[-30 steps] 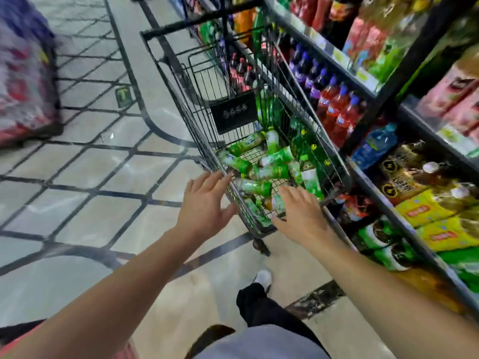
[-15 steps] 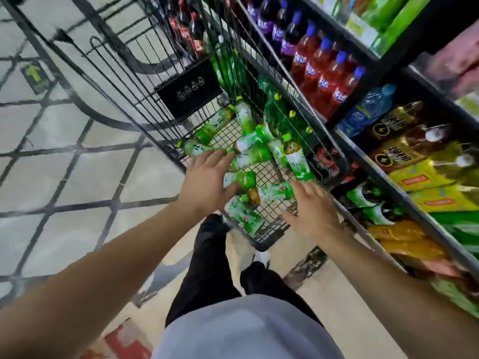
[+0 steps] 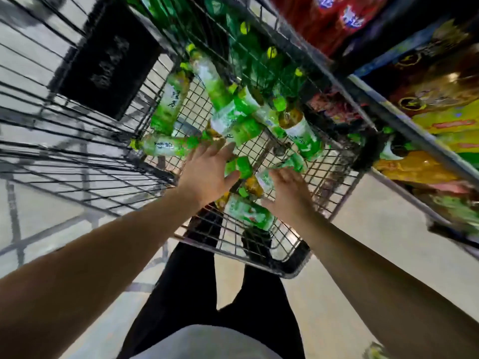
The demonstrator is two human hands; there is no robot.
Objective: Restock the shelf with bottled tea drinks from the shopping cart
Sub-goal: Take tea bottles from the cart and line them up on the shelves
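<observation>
Several green-labelled tea bottles (image 3: 220, 110) lie jumbled on the wire floor of the shopping cart (image 3: 290, 265). My left hand (image 3: 207, 174) reaches into the cart with fingers spread, just over a lying bottle (image 3: 168, 147) and beside a small green bottle (image 3: 238, 168). My right hand (image 3: 287, 195) hovers with fingers extended over another bottle (image 3: 248, 212) near the cart's near end. Neither hand holds anything. The shelf (image 3: 404, 120) runs along the right, packed with drinks.
A black folded child-seat panel (image 3: 108, 60) stands at the cart's far left. Red soda bottles (image 3: 329, 19) fill the upper shelf, yellow and dark packs (image 3: 445, 125) the lower one. My dark-trousered legs (image 3: 197, 281) stand against the cart's near end on a pale tiled floor.
I have leaned in closer over the cart, so the bottles fill more of the view. Both hands have pushed further down into the basket, nearer the bottles.
</observation>
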